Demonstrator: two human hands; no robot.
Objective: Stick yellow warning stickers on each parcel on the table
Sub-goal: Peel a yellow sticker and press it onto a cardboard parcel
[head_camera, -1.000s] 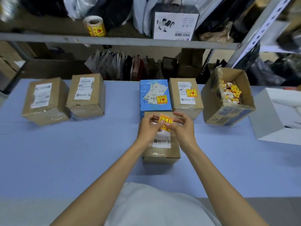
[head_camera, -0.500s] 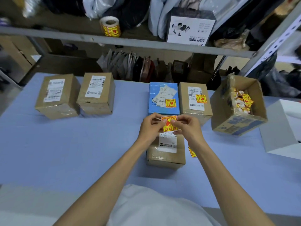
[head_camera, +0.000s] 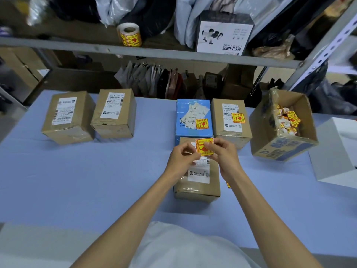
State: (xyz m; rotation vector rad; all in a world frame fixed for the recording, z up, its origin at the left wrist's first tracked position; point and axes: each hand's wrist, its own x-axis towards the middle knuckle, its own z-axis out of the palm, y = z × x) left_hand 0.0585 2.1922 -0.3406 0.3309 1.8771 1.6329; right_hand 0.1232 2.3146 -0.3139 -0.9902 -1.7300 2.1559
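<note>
Both hands hold a yellow warning sticker (head_camera: 202, 150) above a brown parcel (head_camera: 198, 185) in front of me. My left hand (head_camera: 182, 158) pinches its white backing at the left edge and my right hand (head_camera: 225, 154) pinches the sticker's right side. Behind it stand a blue parcel (head_camera: 193, 111) and a brown parcel (head_camera: 230, 130), each bearing a yellow sticker. Two brown parcels at the far left, one (head_camera: 68, 118) beside the other (head_camera: 114, 113), carry only white shipping labels.
An open cardboard box (head_camera: 280, 146) with several loose stickers and backings stands at the right, a white box (head_camera: 336, 151) beyond it. A scrap of yellow sticker (head_camera: 228, 184) lies by my right wrist. A sticker roll (head_camera: 129, 34) sits on the shelf above the blue table (head_camera: 96, 171).
The sticker has stayed pinched between both hands over the near parcel, turning slightly. A yellow scrap appeared on the table beside my right wrist. The view shifted a little.
</note>
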